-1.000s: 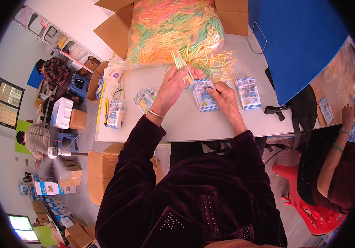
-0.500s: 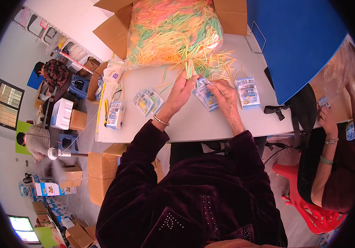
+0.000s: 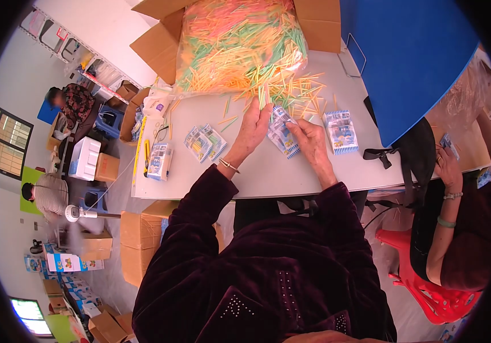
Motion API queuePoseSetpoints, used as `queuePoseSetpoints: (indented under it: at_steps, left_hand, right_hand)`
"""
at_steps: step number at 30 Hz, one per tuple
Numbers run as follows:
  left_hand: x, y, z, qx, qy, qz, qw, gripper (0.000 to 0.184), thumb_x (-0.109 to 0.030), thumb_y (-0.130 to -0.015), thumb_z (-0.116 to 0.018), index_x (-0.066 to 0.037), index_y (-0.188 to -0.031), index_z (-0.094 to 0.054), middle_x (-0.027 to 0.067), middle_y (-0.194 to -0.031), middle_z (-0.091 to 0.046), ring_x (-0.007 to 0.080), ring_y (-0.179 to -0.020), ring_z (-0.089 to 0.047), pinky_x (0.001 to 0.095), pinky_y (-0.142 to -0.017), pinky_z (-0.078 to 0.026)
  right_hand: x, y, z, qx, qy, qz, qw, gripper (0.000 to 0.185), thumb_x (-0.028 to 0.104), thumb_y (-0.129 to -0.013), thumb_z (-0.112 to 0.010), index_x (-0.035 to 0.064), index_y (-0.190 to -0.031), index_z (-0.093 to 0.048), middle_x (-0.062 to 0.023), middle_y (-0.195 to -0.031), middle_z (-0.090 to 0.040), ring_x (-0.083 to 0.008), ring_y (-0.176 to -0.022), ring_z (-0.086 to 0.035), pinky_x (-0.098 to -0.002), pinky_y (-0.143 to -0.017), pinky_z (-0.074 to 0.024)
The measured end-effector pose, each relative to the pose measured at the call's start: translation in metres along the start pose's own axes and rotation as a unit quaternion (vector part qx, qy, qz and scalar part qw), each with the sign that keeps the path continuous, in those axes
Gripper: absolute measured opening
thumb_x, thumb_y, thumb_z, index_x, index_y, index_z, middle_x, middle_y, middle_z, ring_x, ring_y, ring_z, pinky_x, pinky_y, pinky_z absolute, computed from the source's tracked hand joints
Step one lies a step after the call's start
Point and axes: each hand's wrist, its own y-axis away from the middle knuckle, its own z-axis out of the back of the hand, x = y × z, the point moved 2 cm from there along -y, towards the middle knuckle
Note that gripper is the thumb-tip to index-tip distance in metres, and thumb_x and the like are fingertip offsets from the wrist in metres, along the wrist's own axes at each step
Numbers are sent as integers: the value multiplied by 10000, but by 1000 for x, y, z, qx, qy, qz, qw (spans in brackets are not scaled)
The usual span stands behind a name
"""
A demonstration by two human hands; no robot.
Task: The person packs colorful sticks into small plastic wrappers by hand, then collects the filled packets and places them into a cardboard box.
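Note:
My left hand (image 3: 251, 132) is closed round a small bundle of pale green and yellow sticks (image 3: 264, 96), which point up from its fingertips. Just right of it, my right hand (image 3: 312, 144) pinches a blue-and-white printed packet (image 3: 281, 132), tilted over the table. Two similar packets, overlapping, lie left of my left hand, with sticks showing in them (image 3: 205, 143). A stack of flat packets (image 3: 341, 132) is right of my right hand. Loose sticks (image 3: 302, 91) are spread beyond both hands, beside a large clear bag of coloured sticks (image 3: 240, 48).
Another stack of packets (image 3: 159, 161) and a yellow cutter (image 3: 146, 153) lie at the table's left end. A cardboard box (image 3: 162, 48) surrounds the bag. At the right are a blue panel (image 3: 408, 63) and a co-worker's arm (image 3: 448, 217). Other people work at the far left.
The bundle has come down beside the packet and now stands more upright. My right hand has lifted and tilted the packet. Another filled packet shows at left, uncovered by my left arm.

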Motion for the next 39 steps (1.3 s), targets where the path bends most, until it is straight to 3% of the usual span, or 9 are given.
queuePoseSetpoints:
  at_steps: [2, 10, 13, 16, 18, 24, 28, 32, 39]
  left_hand:
    - [1, 0, 3, -5, 8, 5, 1000, 174, -166, -945, -460, 6, -953, -443, 70, -772, -499, 124, -715, -470, 284, -650, -414]
    - [-12, 0, 15, -39, 135, 35, 989, 161, -166, -956, -427, -14, -991, -469, 38, -847, -574, 104, -769, -510, 250, -707, -424]
    - [-11, 0, 15, -23, 164, 40, 985, 166, -169, -957, -423, -14, -991, -471, 39, -851, -577, 98, -767, -509, 245, -709, -421]
    - [-6, 5, 8, 3, 147, 49, 988, 174, -173, -958, -424, -9, -994, -470, 44, -863, -577, 97, -773, -510, 247, -719, -421]
    - [-3, 8, 2, 15, 136, 57, 989, 177, -175, -959, -424, -8, -995, -469, 47, -869, -576, 98, -778, -512, 250, -725, -422]
    - [-11, 10, 1, 30, 102, 54, 993, 240, -209, -968, -408, -6, -1074, -477, 62, -956, -584, 104, -868, -530, 261, -781, -430]
    - [-16, 3, 10, 10, 196, 73, 978, 254, -202, -974, -380, 13, -1069, -477, 96, -982, -593, 163, -925, -568, 311, -860, -438]
    - [-41, -2, 16, -4, 294, 90, 952, 261, -188, -977, -357, 23, -1055, -490, 123, -988, -602, 202, -967, -585, 356, -898, -447]
    - [-44, -1, 10, 87, 228, 53, 968, 283, -190, -976, -354, 39, -1034, -510, 140, -997, -603, 209, -959, -591, 349, -894, -452]
  right_hand:
    - [-2, 0, 1, 5, 4, 11, 1000, 223, 137, -833, -633, -32, -703, -565, -78, -498, -456, -122, -463, -345, -302, -434, -319]
    - [-9, -1, 0, 32, -32, -5, 999, 202, 133, -846, -620, -40, -747, -585, -95, -571, -518, -133, -493, -403, -310, -468, -352]
    - [-6, -3, -2, -31, -20, 129, 991, 148, 111, -830, -628, -35, -812, -614, -111, -690, -580, -154, -572, -503, -305, -534, -405]
    - [8, -2, 0, -15, -47, 95, 994, 128, 90, -810, -639, -22, -872, -634, -117, -770, -604, -178, -655, -563, -300, -599, -438]
    - [9, -2, 1, 18, -20, -23, 999, 133, 82, -797, -646, -18, -885, -635, -115, -760, -603, -186, -674, -566, -286, -620, -440]
    - [-4, -2, 2, 31, 1, 15, 999, 129, 106, -832, -633, -17, -872, -639, -32, -733, -564, -91, -679, -492, -234, -618, -394]
    - [0, -1, 5, 36, -48, 18, 998, 141, 117, -843, -625, -22, -858, -638, -25, -732, -559, -77, -677, -480, -225, -626, -383]
    - [-1, -1, 7, 97, -156, -58, 981, 156, 130, -854, -620, -23, -828, -642, 13, -724, -554, -50, -677, -471, -211, -632, -379]
    - [-2, 0, 7, 157, -250, -134, 946, 162, 133, -841, -642, -12, -770, -655, 24, -678, -547, -46, -610, -477, -204, -568, -377]
